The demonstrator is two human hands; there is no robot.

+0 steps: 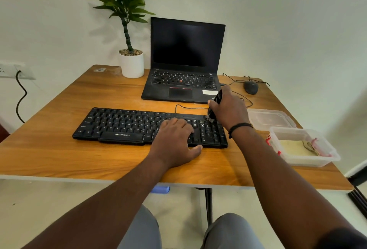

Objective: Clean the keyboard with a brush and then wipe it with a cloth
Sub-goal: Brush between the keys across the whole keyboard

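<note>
A black keyboard lies across the middle of the wooden table. My left hand rests flat on its right part, fingers spread over the keys, thumb on the table. My right hand grips a black brush upright, with the bristle end touching the keyboard's top right corner by the number pad. A yellowish cloth lies inside a clear plastic box at the right edge of the table.
An open black laptop stands behind the keyboard, a potted plant to its left. A wired black mouse sits at the back right. The box's clear lid lies beside my right wrist. A wall socket with a cable is at left.
</note>
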